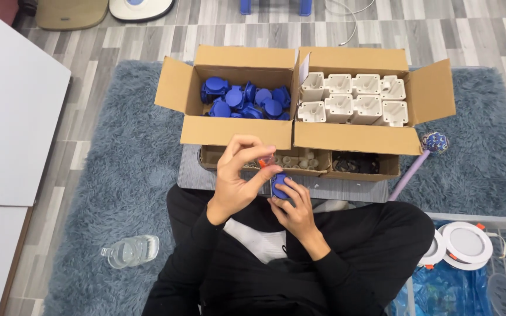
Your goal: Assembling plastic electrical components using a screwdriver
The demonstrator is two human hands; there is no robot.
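Fingertips of the left hand (236, 178) pinch a small orange piece (264, 161) over the blue cap (279, 186) clenched in the right hand (296, 209); a slip could drop it into the shaggy rug (118, 175).

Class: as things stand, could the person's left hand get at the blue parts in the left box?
Probably yes. The left box is open just beyond the left hand, nothing covers the blue parts, but the hand already pinches a small orange piece.

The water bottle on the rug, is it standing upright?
No, the clear water bottle lies on its side on the blue-grey rug, left of the seated person's knee.
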